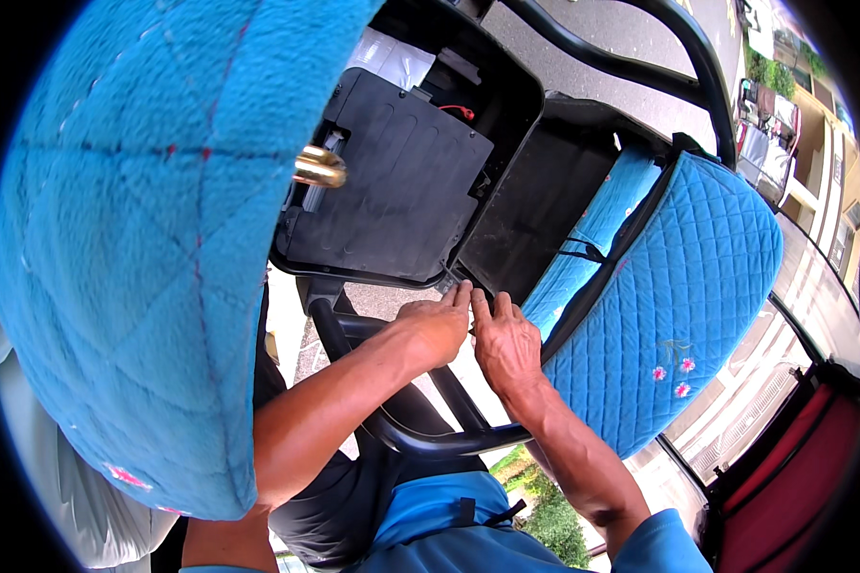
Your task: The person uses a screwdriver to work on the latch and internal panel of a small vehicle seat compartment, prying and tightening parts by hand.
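My left hand (437, 327) and my right hand (506, 342) meet at the lower corner of an open black seat box (361, 272), where a small metal hinge (447, 279) joins it to the tipped-back seat (674, 315). Bent fingers of both hands are drawn together there; whatever lies between the fingertips is too small and hidden to make out. A blue quilted cover with pink flowers wraps the seat, and its black underside (526, 205) faces the box. Close to my right fingers runs the cover's edge, with a black cord (583, 250) tied across it.
Inside the box lie a black panel (382, 181), a red wire loop (459, 112) and a white packet (392, 59). A blue plush cover (153, 248) fills the left side, near a brass-coloured knob (320, 166). Black tube frames (449, 444) pass below my hands and behind the seat.
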The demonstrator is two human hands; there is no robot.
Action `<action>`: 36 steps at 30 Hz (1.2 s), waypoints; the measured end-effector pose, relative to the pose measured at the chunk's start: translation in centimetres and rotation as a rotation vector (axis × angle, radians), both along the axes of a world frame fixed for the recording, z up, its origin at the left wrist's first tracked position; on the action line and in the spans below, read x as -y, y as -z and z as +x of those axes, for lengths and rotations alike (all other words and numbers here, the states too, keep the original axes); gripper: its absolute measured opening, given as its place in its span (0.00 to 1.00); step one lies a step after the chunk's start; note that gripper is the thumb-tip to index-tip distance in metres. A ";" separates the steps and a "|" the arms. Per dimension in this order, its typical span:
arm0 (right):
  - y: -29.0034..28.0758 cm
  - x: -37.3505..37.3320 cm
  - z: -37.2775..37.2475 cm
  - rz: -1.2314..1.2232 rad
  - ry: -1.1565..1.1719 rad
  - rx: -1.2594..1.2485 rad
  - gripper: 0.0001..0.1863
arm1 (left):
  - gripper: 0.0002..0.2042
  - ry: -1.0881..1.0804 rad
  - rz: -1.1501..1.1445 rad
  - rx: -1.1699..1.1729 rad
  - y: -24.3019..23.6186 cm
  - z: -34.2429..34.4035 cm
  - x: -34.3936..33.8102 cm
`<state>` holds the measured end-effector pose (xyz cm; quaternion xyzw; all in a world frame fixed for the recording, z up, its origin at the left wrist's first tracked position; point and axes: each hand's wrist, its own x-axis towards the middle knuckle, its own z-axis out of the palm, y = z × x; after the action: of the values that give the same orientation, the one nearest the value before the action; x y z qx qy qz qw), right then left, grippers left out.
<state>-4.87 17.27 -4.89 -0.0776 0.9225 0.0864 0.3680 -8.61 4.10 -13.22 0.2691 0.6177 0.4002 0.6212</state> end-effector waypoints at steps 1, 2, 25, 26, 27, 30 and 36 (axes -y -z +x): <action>0.1 0.0 0.0 0.001 0.000 0.000 0.24 | 0.42 0.005 0.000 0.018 -0.1 -0.1 0.0; 0.2 0.0 -0.1 0.002 0.040 -0.002 0.22 | 0.42 0.005 0.001 0.018 0.0 0.0 -0.1; 0.1 0.9 -1.0 -0.108 0.806 0.076 0.18 | 0.41 0.018 -0.019 0.077 0.3 -0.6 -0.3; 0.0 1.0 -1.0 -0.112 0.805 0.076 0.17 | 0.41 0.021 -0.021 0.078 0.2 -0.5 -0.2; 0.0 0.9 -0.9 -0.111 0.807 0.077 0.17 | 0.39 0.012 -0.017 0.050 0.0 -0.4 -0.3; 0.1 0.7 -0.7 -0.095 0.797 0.090 0.17 | 0.39 0.000 -0.012 0.057 0.3 -0.6 -0.3; 0.4 0.6 -0.2 -0.171 0.739 0.026 0.15 | 0.40 -0.011 -0.006 0.072 0.0 -0.5 -0.2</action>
<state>-5.05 16.69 -5.26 0.2287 0.8874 -0.1305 0.3784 -9.14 4.34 -13.26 0.2493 0.5975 0.4114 0.6416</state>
